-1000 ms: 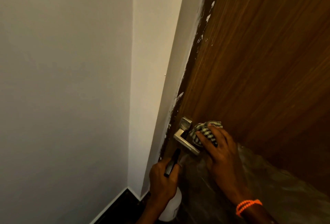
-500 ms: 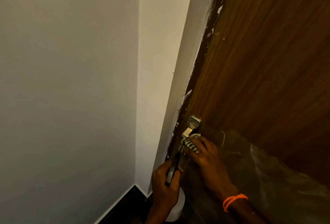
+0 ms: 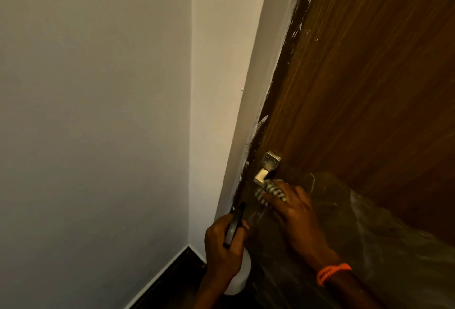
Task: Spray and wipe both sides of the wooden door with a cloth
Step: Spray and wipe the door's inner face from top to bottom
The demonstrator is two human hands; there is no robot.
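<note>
The brown wooden door (image 3: 357,87) fills the right side, with white paint flecks along its left edge. Its metal lever handle (image 3: 267,169) sits low on that edge. My right hand (image 3: 295,212) presses a checked cloth (image 3: 269,191) against the lever, fingers laid over the cloth. My left hand (image 3: 221,247) grips a white spray bottle (image 3: 240,276) with a black trigger head (image 3: 235,225), held just below and left of the handle. Most of the bottle is hidden behind that hand.
A clear plastic sheet (image 3: 369,247) covers the lower part of the door, right of my right hand. White walls (image 3: 98,112) form a corner on the left. A dark floor strip (image 3: 172,276) runs along the skirting below.
My right hand has slid the cloth left and down from the door face onto the lever handle. The view has shifted, so the handle sits further right. My left hand keeps gripping the bottle.
</note>
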